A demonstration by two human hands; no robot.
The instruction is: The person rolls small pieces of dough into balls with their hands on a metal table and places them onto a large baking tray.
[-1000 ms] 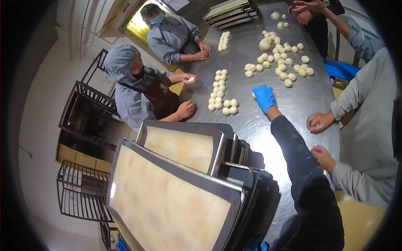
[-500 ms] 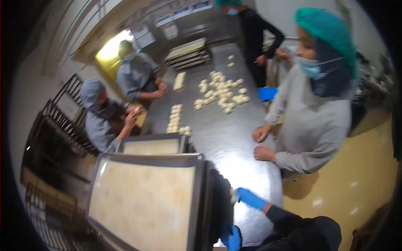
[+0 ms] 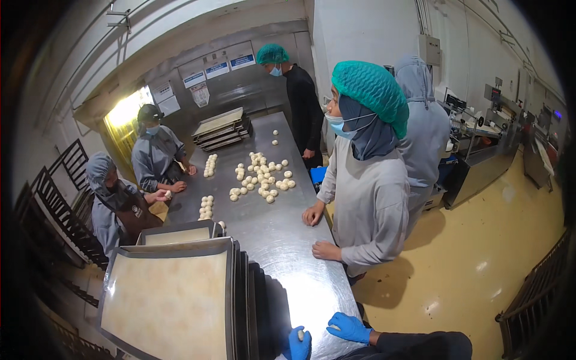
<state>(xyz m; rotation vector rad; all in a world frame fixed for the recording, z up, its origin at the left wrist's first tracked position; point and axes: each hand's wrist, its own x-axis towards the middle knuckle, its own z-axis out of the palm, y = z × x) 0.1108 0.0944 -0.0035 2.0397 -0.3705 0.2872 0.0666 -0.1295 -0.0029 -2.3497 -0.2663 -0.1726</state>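
Note:
My left hand (image 3: 298, 344), in a blue glove, is closed on a pale dough ball (image 3: 300, 334) at the near part of the steel table (image 3: 318, 282), just right of the stacked lined trays (image 3: 168, 300). My right hand (image 3: 351, 328), also gloved in blue, curls round another dough ball (image 3: 333, 327) near the table's right edge. Farther up the table lie several scattered dough balls (image 3: 262, 179), with a column of them (image 3: 206, 206) on the left behind the trays and a short column (image 3: 210, 165) beyond.
Co-workers stand on the left (image 3: 111, 204) (image 3: 153, 162) and right (image 3: 366, 204) (image 3: 420, 150), and at the back (image 3: 295, 102). More stacked trays (image 3: 219, 138) rest at the table's far end. Metal racks (image 3: 60, 210) stand at the left; another (image 3: 531, 300) is at lower right.
The view has tilted up. My right hand has drawn back from the middle of the table to the near end; my left hand has come into view beside it.

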